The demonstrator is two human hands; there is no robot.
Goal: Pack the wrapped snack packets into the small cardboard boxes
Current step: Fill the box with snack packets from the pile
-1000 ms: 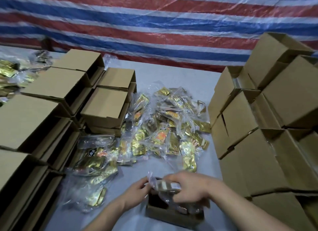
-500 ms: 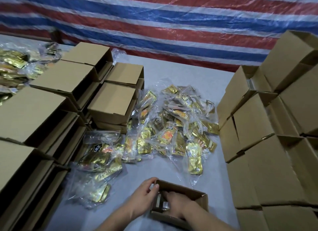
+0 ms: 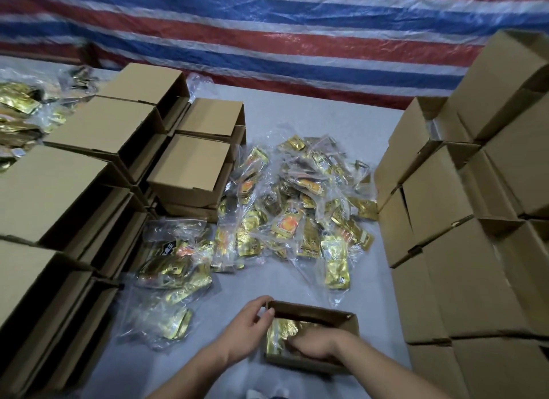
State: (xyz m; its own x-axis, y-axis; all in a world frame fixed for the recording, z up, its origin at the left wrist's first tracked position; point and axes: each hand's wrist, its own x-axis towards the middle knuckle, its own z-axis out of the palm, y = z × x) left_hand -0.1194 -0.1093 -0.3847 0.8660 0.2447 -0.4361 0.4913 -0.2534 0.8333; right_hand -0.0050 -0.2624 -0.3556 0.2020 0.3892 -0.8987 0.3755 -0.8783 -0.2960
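Observation:
A small open cardboard box (image 3: 347, 320) stands on the grey table close to me. Gold snack packets (image 3: 280, 336) in clear wrap lie inside it. My right hand (image 3: 315, 343) is inside the box, pressing down on those packets with bent fingers. My left hand (image 3: 248, 324) rests against the box's left wall, thumb over the far corner. A loose heap of wrapped gold and orange packets (image 3: 285, 217) covers the table beyond the box.
Stacks of closed cardboard boxes (image 3: 98, 167) fill the left side. Open boxes (image 3: 463, 220) are piled high on the right. More packets (image 3: 20, 107) lie at the far left. A red, white and blue striped tarp (image 3: 267, 33) hangs behind the table (image 3: 315, 113).
A second ago both hands held a wrapped packet above the box. The right hand has since pushed it down inside, and the left hand has shifted to the box's left wall.

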